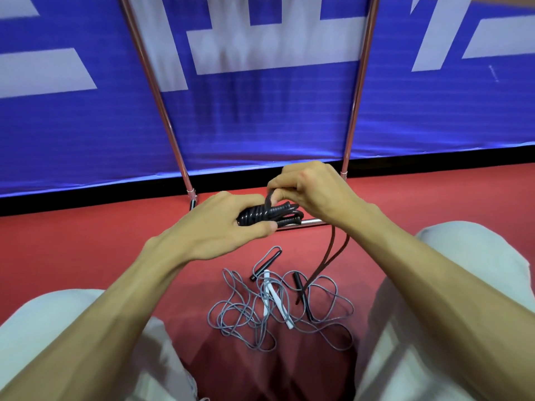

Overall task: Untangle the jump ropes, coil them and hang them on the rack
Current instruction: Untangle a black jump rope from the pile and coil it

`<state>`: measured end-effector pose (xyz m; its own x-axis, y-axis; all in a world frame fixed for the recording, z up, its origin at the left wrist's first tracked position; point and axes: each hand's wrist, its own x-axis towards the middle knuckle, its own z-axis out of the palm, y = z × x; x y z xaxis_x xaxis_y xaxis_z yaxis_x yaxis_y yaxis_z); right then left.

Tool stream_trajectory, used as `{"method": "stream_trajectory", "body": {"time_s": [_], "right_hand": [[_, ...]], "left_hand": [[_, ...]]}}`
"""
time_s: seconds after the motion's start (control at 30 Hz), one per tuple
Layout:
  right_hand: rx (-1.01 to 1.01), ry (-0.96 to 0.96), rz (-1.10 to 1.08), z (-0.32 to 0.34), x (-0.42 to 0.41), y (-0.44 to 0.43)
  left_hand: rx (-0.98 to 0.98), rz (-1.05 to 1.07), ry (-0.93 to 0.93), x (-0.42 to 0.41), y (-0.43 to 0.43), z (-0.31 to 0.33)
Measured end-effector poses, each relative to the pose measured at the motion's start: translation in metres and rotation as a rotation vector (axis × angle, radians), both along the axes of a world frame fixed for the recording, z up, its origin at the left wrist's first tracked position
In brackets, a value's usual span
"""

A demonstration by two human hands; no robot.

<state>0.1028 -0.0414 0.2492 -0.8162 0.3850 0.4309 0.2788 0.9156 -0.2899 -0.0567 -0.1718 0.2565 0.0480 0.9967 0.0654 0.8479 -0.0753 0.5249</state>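
Above the red floor [86,256], left grip [220,224] clasps the coiled black rope [260,216]; right grip [315,189] pinches its strand [269,198].

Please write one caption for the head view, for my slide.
The left hand holds a coiled black jump rope, right hand pinches its cord; grey ropes lie tangled below.

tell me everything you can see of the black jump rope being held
The black jump rope is glossy, thick cord, mostly wound round its ribbed handles, lying sideways above the floor. The left hand grips the bundle's left end; the right hand pinches the cord above it. A loose loop hangs down to the grey tangle.
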Motion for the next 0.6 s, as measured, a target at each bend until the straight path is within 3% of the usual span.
{"method": "stream_trajectory", "body": {"time_s": [0.17,0.27,0.37,0.43,0.53,0.6], "right_hand": [[-0.117,0.079,-0.047,-0.011,-0.014,0.005],[-0.359,0.160,-0.028,-0.012,-0.022,-0.008],[-0.699,0.122,0.036,-0.011,-0.025,-0.011],[-0.779,0.068,0.038,-0.013,-0.026,-0.009],[-0.802,-0.075,0.004,-0.024,-0.028,-0.012],[-0.781,-0.157,-0.003,-0.026,-0.028,-0.014]], "left_hand": [[0.150,0.122,-0.314,0.000,0.002,0.004],[0.144,0.129,-0.508,0.002,0.003,0.006],[0.182,0.223,-0.627,0.005,0.007,0.005],[0.196,0.308,-0.684,0.005,0.009,0.005],[0.245,0.419,-0.587,0.002,0.009,0.006],[0.269,0.540,-0.292,-0.002,0.009,0.003]]}}
